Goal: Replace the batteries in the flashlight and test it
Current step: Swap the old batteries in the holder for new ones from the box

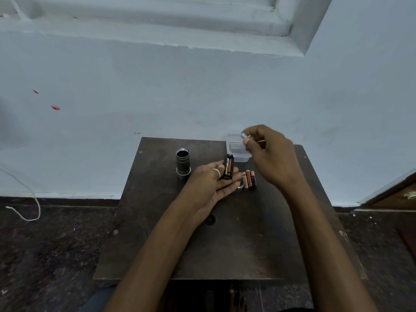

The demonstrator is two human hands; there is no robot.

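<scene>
The black flashlight body stands upright on the dark table, its open end up. My left hand lies palm up and holds the black battery holder with a gold battery in it. Right of that hand, three used batteries lie side by side on the table, next to a small round cap partly hidden by my fingers. My right hand is raised over the clear plastic box, pinching a battery whose silver end shows.
The small table stands against a pale blue wall. A dark round knot or hole marks the tabletop near my left wrist. A white cord lies on the dark floor at left. A wooden door frame is at right.
</scene>
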